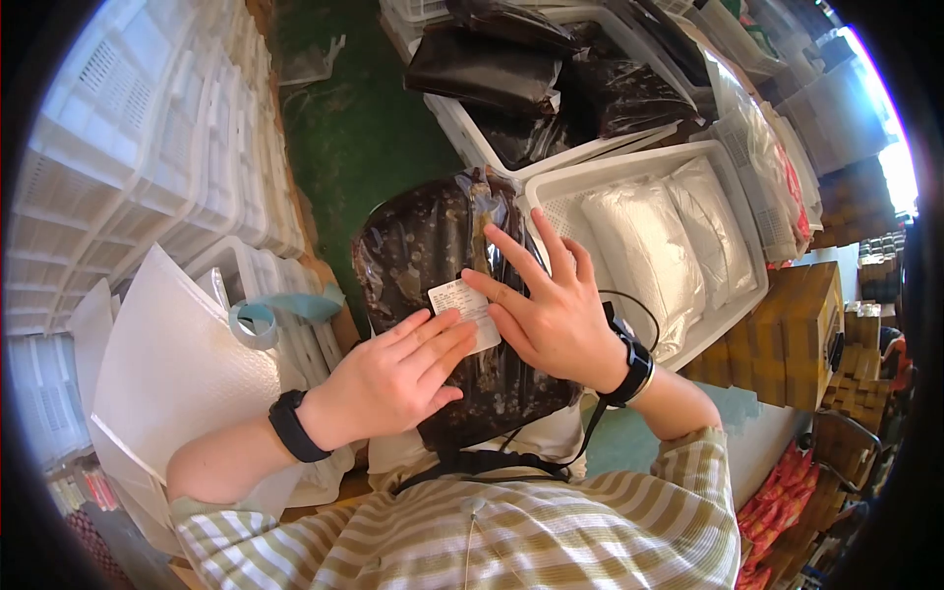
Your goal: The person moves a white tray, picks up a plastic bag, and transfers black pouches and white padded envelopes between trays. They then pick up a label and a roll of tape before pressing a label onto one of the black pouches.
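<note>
A dark, glossy plastic-wrapped package (413, 246) rests on my lap, its wrapping creased and shiny. On its upper face sits a small white printed label (454, 293), whose text is too small to read. My left hand (398, 374) lies across the lower part of the label, with its fingers stretched out flat. Over the package's right side is my right hand (556, 320), fingers spread, its index fingertip at the label's upper edge. Both palms are hidden from above.
On the right, a white plastic crate (742, 187) holds silvery-white padded packages (649, 246). Behind it, another crate holds black plastic parcels (482, 69). Stacked white crates (147, 128) line the left, near white foam sheeting (177, 364) and a tape roll (253, 324). Cardboard boxes (787, 334) stand right.
</note>
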Demonstrator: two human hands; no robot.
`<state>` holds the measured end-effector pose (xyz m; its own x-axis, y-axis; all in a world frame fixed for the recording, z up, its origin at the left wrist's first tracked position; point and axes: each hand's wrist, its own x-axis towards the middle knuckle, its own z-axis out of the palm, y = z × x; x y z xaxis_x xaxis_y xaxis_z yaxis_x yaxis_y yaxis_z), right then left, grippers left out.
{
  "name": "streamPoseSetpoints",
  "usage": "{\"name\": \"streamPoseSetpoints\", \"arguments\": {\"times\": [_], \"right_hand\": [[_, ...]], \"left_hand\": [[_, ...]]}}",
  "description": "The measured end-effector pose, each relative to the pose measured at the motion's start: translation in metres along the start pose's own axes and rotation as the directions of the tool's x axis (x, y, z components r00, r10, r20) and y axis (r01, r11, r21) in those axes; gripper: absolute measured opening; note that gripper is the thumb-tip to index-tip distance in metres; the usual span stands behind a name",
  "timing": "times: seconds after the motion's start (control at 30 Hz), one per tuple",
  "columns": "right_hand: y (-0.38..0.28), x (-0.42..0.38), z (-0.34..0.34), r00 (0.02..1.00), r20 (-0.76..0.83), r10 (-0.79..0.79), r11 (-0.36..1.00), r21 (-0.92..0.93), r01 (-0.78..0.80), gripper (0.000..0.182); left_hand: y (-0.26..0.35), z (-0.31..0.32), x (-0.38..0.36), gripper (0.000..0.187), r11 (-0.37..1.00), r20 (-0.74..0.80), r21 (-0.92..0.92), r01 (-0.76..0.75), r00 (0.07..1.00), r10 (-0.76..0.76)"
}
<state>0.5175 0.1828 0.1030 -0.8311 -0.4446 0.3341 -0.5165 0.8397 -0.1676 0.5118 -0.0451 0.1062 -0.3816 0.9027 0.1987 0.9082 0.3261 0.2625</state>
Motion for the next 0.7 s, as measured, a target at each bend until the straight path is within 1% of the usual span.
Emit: {"name": "streamPoseSetpoints", "arguments": {"times": [0.13, 0.2, 0.27, 0.37, 0.47, 0.53, 0.67, 0.7], "right_hand": [[-0.003, 0.000, 0.005, 1.000, -0.023, 0.021, 1.000, 0.014, -0.021, 0.034], [-0.005, -0.002, 0.005, 0.999, -0.020, 0.042, 0.999, 0.028, -0.042, 0.035], [-0.006, -0.010, 0.004, 0.998, 0.021, 0.061, 0.995, 0.082, -0.063, 0.038], [-0.007, -0.027, -0.001, 0.996, 0.071, 0.047, 0.983, 0.172, -0.059, 0.042], [-0.007, -0.045, -0.008, 0.992, 0.126, 0.004, 0.966, 0.256, -0.036, 0.045], [-0.010, -0.053, -0.015, 0.987, 0.151, -0.045, 0.955, 0.297, -0.001, 0.045], [-0.015, -0.061, -0.013, 0.986, 0.167, 0.007, 0.969, 0.243, -0.048, 0.042], [-0.016, -0.060, -0.012, 0.986, 0.164, 0.015, 0.966, 0.253, -0.057, 0.042]], "left_hand": [[-0.010, -0.002, 0.012, 0.058, 0.993, -0.035, 0.026, 0.117, 0.993, -0.116], [-0.015, 0.002, 0.015, 0.061, 0.992, -0.032, 0.052, 0.112, 0.993, -0.111], [-0.015, 0.001, 0.017, 0.065, 0.990, -0.018, 0.072, 0.119, 0.993, -0.118], [-0.006, 0.001, 0.014, 0.076, 0.986, 0.040, 0.029, 0.161, 0.986, -0.162], [-0.007, -0.007, 0.018, 0.086, 0.988, 0.120, -0.010, 0.154, 0.981, -0.152], [-0.008, -0.005, 0.020, 0.087, 0.990, 0.142, -0.024, 0.140, 0.981, -0.135], [-0.007, -0.002, 0.017, 0.088, 0.996, 0.170, -0.055, 0.069, 0.984, -0.059], [-0.006, 0.000, 0.014, 0.087, 0.998, 0.167, -0.049, 0.039, 0.985, -0.030]]}}
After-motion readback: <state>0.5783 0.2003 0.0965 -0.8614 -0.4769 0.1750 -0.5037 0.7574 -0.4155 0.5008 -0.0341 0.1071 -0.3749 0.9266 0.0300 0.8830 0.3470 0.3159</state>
